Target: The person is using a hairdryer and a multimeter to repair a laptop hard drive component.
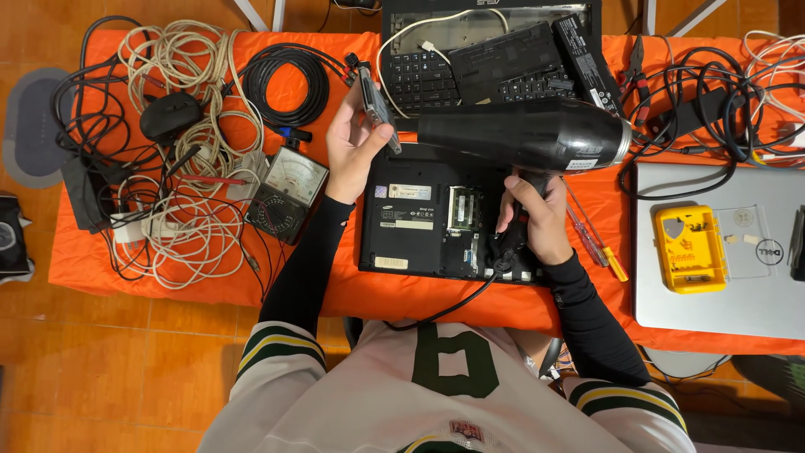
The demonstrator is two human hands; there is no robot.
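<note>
Left hand (352, 151) clamped on small drive (376, 101), raised. Right hand (530, 220) gripped dryer (524, 134) handle, nozzle toward drive. Open laptop (419, 222) beneath, on orange table (335, 285).

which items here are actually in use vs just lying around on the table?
In use:
- black hair dryer, gripped by the right hand
- small flat drive-like part, held up by the left hand
- opened black laptop, underside up, beneath both hands

Lying about:
- analog multimeter
- tangled cables
- screwdrivers
- yellow bit case on silver laptop
- dismantled keyboard laptop
</note>
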